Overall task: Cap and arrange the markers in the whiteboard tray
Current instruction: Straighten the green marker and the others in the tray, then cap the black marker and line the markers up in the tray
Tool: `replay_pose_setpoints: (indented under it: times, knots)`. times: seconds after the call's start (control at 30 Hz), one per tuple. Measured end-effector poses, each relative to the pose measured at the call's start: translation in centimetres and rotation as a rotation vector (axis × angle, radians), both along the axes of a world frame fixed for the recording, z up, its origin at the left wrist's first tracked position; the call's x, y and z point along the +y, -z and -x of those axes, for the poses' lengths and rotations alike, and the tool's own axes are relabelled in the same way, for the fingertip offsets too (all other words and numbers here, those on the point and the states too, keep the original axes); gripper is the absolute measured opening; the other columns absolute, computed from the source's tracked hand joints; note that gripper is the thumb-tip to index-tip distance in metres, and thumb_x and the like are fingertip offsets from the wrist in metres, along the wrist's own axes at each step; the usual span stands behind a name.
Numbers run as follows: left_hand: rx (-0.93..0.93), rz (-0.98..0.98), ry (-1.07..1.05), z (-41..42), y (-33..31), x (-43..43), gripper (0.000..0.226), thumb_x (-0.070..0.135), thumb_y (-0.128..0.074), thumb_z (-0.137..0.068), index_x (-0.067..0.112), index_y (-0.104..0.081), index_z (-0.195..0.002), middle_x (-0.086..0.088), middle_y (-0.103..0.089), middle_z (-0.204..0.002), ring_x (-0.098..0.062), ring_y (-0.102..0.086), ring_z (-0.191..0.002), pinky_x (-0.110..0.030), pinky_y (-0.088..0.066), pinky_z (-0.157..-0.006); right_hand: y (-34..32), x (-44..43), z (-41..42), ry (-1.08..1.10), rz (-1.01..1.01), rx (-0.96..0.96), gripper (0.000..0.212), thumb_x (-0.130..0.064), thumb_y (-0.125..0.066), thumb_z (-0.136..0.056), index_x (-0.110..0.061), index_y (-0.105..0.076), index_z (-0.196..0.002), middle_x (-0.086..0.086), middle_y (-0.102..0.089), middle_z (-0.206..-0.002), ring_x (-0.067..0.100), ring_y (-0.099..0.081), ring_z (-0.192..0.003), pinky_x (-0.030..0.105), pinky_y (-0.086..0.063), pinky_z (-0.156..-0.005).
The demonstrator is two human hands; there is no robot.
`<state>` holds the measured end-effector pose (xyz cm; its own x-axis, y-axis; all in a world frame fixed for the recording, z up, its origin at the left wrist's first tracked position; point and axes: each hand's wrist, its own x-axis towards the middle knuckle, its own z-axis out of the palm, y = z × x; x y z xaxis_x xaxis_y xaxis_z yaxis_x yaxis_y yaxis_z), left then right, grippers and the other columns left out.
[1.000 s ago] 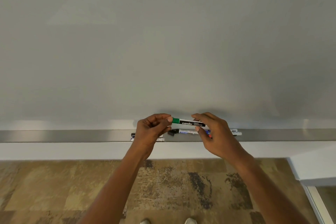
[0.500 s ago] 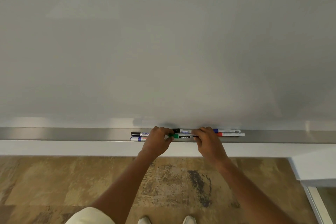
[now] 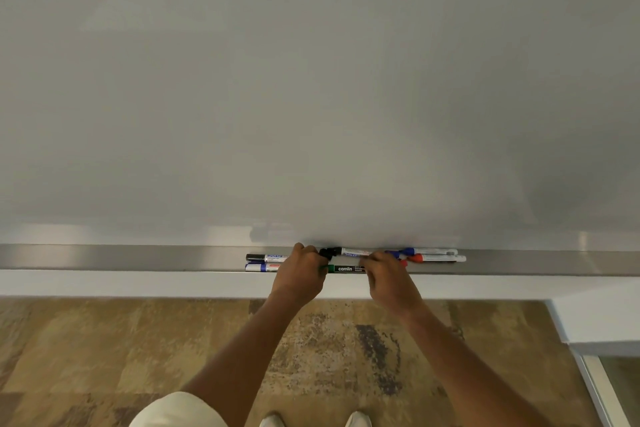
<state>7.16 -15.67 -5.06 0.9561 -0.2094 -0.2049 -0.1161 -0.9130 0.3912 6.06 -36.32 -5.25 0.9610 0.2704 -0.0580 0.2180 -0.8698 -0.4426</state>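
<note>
A green marker (image 3: 346,268) with a black "camlin" label lies along the front of the metal whiteboard tray (image 3: 138,257). My left hand (image 3: 302,270) grips its left end and my right hand (image 3: 388,276) its right end. Behind it lies a black-capped white marker (image 3: 341,252). Left of my hands rest a black-capped marker (image 3: 265,257) and a blue-banded marker (image 3: 261,267). To the right lie a blue-capped marker (image 3: 429,251) and a red-capped marker (image 3: 438,258), with more marker ends hidden under my right hand.
The whiteboard (image 3: 311,80) fills the upper view. A white ledge (image 3: 138,283) runs below the tray. Brown patterned carpet (image 3: 138,350) lies beneath, with my shoes (image 3: 315,419) at the bottom edge and a white corner unit (image 3: 595,322) at right.
Both hands have lowered the green marker from in front of the board down into the tray, where it now lies along the front edge.
</note>
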Motion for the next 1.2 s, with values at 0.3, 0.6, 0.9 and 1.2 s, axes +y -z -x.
replay_pose_setpoints:
  times: [0.3,0.6,0.9,1.2]
  knots:
    - [-0.025,0.007,-0.012,0.0,0.1,0.6,0.03,0.025,-0.054,-0.1,0.018,-0.074,-0.123,-0.002,-0.07,-0.117,-0.023,-0.054,-0.113,-0.036,-0.055,-0.08,-0.2,-0.2,0.7,-0.1,0.085,-0.098,0.037,0.007,-0.062,-0.083,-0.006,-0.07,-0.117,0.009,-0.073,-0.114,0.027,-0.064,-0.106,0.039,-0.054,-0.092]
    - [-0.093,-0.107,0.071,-1.2,-0.8,-0.1,0.029,0.014,-0.055,-0.098,0.023,-0.069,-0.121,0.001,-0.071,-0.117,-0.028,-0.07,-0.094,-0.039,-0.058,-0.077,-1.6,-0.4,-0.8,-0.014,0.211,-0.115,0.029,0.007,-0.059,-0.083,-0.005,-0.073,-0.105,0.011,-0.074,-0.101,0.028,-0.065,-0.097,0.038,-0.057,-0.082]
    - [-0.078,-0.257,0.151,-2.0,-0.5,-0.6,0.027,0.017,-0.052,-0.1,0.022,-0.07,-0.119,-0.004,-0.071,-0.116,-0.032,-0.07,-0.097,-0.04,-0.054,-0.08,-1.9,-0.3,-1.1,-0.039,0.366,-0.062,0.022,0.003,-0.069,-0.077,-0.008,-0.073,-0.096,0.01,-0.075,-0.092,0.029,-0.066,-0.091,0.04,-0.059,-0.079]
    - [-0.135,-0.215,0.196,-2.2,-0.9,0.0,0.027,0.014,-0.055,-0.098,0.02,-0.066,-0.123,-0.004,-0.068,-0.118,-0.033,-0.069,-0.098,-0.042,-0.057,-0.08,-1.6,-1.4,-0.6,-0.033,0.325,-0.151,0.028,0.006,-0.073,-0.067,-0.008,-0.071,-0.092,0.009,-0.072,-0.084,0.029,-0.064,-0.084,0.039,-0.058,-0.073]
